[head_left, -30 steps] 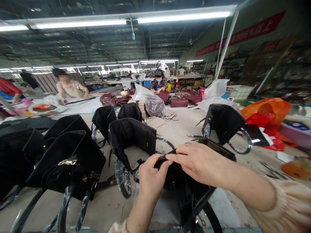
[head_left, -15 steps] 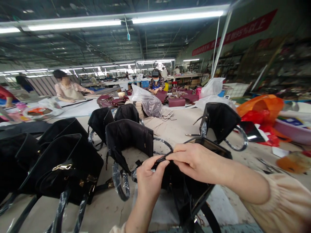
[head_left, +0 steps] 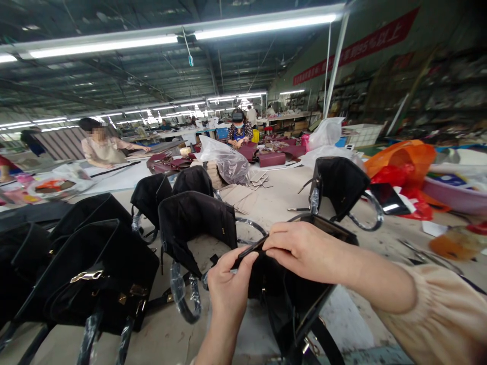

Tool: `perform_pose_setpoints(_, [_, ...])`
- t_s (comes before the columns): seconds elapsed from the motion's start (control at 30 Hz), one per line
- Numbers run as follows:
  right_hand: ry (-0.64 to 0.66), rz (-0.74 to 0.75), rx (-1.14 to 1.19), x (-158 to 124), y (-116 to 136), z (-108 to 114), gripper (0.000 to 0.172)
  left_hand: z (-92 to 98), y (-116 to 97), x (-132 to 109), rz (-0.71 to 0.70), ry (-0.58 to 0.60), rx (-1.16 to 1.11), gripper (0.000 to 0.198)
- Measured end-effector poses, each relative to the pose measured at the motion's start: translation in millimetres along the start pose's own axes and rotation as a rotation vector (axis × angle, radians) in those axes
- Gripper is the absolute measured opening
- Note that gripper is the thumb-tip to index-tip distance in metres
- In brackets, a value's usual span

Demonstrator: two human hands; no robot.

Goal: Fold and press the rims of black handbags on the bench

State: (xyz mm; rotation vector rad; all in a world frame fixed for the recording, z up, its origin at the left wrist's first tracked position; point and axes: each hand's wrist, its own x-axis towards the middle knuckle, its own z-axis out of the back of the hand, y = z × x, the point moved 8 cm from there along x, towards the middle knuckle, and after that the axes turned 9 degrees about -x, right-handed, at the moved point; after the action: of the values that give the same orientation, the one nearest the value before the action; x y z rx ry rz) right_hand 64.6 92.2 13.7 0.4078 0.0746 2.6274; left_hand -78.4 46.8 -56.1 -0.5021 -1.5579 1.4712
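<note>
A black handbag (head_left: 297, 304) stands open on the table (head_left: 281, 197) right in front of me. My left hand (head_left: 227, 287) pinches its top rim from the left, thumb and fingers closed on the edge. My right hand (head_left: 304, 249) grips the same rim from the right, fingers curled over it. Behind it stands another open black handbag (head_left: 198, 223) with plastic-wrapped handles. A further black handbag (head_left: 340, 183) sits to the right.
Several more black handbags (head_left: 95, 263) crowd the left side. A clear plastic bag (head_left: 228, 162) and flat card pieces (head_left: 243, 195) lie mid-table. Orange and red bags (head_left: 403, 167) are at the right. Other people work at the far tables, with maroon bags (head_left: 270, 158) near them.
Both hands keep their hold on the bag's rim. The view has shifted slightly, so everything sits a little further left and the hands a little lower.
</note>
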Motion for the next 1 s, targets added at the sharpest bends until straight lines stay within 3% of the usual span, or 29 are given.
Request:
perform_pose_setpoints(0.43, [0.065,-0.247,-0.349,0,-20,3,0.029,-0.2,0,-2,-0.018,-0.023,-0.009,0.02])
perform_pose_setpoints(1.0, [0.037,-0.27,-0.424,4,-18,6,0.03,-1.7,-6,-3,-0.013,-0.011,0.013,0.021])
